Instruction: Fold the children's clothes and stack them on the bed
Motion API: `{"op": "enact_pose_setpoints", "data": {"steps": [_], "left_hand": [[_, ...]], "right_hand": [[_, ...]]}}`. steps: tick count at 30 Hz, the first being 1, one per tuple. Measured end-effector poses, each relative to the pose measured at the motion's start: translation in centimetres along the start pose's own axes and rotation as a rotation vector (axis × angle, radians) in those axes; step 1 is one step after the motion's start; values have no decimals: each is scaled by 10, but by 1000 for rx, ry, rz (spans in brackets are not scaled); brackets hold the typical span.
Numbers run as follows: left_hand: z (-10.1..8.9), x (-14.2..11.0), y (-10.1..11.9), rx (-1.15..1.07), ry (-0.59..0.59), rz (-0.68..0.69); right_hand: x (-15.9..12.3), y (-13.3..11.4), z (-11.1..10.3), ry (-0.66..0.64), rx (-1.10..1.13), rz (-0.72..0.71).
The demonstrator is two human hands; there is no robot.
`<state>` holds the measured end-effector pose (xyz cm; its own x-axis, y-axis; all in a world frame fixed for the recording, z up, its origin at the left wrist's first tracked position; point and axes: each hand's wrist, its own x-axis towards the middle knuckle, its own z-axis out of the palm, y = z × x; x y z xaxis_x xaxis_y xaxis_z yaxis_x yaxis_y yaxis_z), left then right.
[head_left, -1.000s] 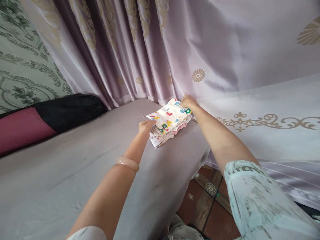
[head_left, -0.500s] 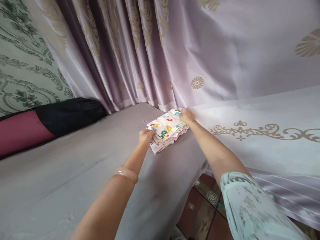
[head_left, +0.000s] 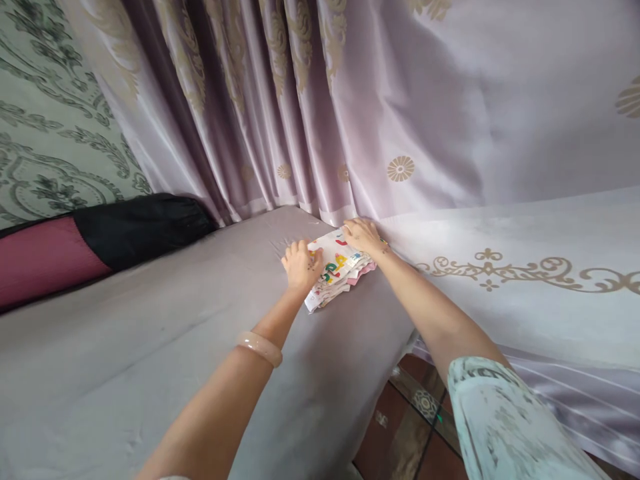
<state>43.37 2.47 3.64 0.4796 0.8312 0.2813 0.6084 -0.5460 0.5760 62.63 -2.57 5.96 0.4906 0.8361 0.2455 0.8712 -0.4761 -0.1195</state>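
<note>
At the far left, patterned green wallpaper (head_left: 55,140) stands behind a long pink-and-black bundle (head_left: 110,243), which lies along that side of the grey-covered surface (head_left: 170,340). A broad stretch of the grey cover lies between the bundle and the left hand (head_left: 303,265), and reaches down toward the near side. The far edge meets the foot of the mauve curtain (head_left: 425,120); the right edge drops off near the right forearm, with the tiled floor (head_left: 400,427) below.

The left hand, with a pale bangle (head_left: 260,348) on its forearm, rests on the left end of the cloth stack (head_left: 337,270), its fingers bent and a little apart. The right hand (head_left: 363,237) lies over the far right end close to the curtain, fingers loosely bent and pointing left across the top. Whether either hand pinches a layer cannot be told.

The stack sits on the cover near its far right corner, between the hands. Its top cloth is white with bright red, yellow, green and blue shapes; beneath, white and pink layers show uneven, ruffled edges along the near side.
</note>
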Motion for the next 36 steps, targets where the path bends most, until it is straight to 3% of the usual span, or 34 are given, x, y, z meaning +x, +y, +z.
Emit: {"op": "enact_pose_setpoints", "data": {"steps": [2,5,10,19,27,30,33,36], "left_hand": [[3,3,5,78,-100,161],[11,8,5,170,-260,291],[26,8,-4,253,-399,289],[30,-1,-1,273,-367,188],[30,-7,-7,221,-350,192],[22,-15,-16,186,-373,237],[10,-26,-31,160,-351,277],[-7,-37,-57,192,-323,223]], "right_hand": [[3,0,1,-124,40,-56],[4,1,5,-249,57,-45],[-1,4,18,-275,1,-25],[-4,9,33,-222,-2,20],[-4,8,31,-281,29,25],[-3,4,21,-337,13,33],[-3,-12,9,-256,-7,-33],[-9,-36,6,-206,46,-155]]}}
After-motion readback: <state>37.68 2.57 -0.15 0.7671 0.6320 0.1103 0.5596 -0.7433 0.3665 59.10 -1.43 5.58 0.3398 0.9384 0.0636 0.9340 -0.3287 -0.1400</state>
